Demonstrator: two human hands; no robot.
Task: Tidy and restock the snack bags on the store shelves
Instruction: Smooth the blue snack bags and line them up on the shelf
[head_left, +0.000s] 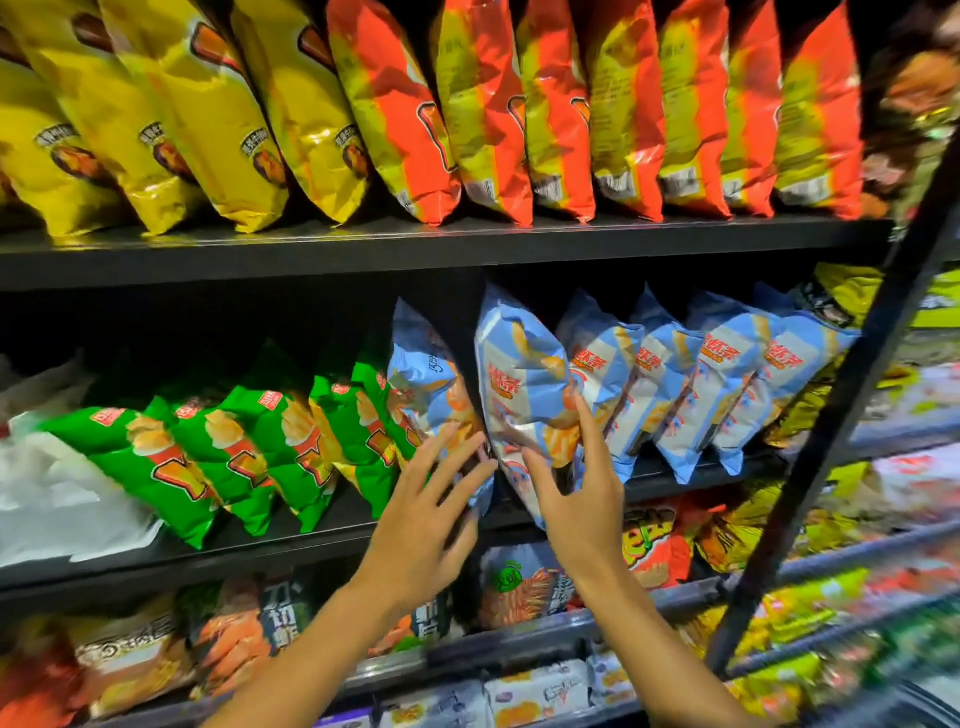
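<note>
On the middle shelf stands a row of light blue snack bags to the right and green snack bags to the left. My left hand is spread with straight fingers against a blue bag at the left end of the blue row. My right hand holds the front blue bag low down, thumb on its face and fingers at its right side. That bag stands upright, a little forward of the others.
The top shelf carries yellow bags and orange bags. White bags lie at the middle shelf's left end. Lower shelves hold mixed snack packs. A black slanted post crosses the right side.
</note>
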